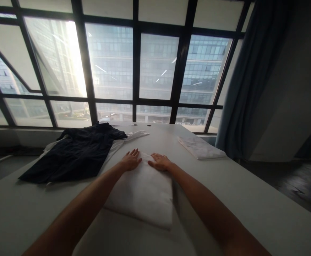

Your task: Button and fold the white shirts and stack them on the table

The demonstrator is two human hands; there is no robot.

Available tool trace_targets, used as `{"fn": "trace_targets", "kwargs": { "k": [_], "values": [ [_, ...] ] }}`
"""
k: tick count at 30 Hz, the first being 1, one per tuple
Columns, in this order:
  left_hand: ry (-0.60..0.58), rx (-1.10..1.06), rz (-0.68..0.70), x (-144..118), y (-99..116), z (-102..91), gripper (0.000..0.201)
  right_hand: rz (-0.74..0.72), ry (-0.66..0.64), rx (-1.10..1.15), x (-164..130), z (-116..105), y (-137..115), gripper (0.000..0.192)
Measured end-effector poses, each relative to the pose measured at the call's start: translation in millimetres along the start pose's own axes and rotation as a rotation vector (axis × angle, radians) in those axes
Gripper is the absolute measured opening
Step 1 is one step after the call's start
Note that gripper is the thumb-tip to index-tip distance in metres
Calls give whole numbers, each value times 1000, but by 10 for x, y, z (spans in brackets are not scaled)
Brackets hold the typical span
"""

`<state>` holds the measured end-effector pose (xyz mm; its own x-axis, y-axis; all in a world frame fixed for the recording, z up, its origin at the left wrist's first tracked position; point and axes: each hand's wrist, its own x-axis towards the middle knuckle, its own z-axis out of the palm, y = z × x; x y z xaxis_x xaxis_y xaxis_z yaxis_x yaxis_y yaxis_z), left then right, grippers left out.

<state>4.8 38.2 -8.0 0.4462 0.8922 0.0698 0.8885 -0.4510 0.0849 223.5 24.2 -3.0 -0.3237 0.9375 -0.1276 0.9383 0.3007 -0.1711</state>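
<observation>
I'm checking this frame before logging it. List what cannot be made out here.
- White folded cloth: its far edge lies under the left hand and right hand, head view.
- White garment: mostly covered by the dark garment.
- Folded pile: too small to tell what it is.

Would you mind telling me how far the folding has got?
Done: one folded white garment lies far right on the table. In hand: left hand and right hand press flat on a second white folded piece. Left: the dark garment lies spread out.
</observation>
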Motion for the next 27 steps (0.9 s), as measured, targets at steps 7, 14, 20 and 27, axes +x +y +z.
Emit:
{"fn": "trace_targets", "kwargs": {
  "k": [7,14,20,27],
  "values": [
    [56,-12,95,-670,670,32,75,429,104,13,-35,3,367,81],
    [11,-37,192,-1011,882,76,76,29,197,-96,-247,88,48,64],
    [-15,-77,395,-1155,922,4,63,-194,93,-13,-330,177,25,64],
    [-204,-234,673,-1316,947,-168,47,22,121,-24,-146,85,208,64]
  ]
}}
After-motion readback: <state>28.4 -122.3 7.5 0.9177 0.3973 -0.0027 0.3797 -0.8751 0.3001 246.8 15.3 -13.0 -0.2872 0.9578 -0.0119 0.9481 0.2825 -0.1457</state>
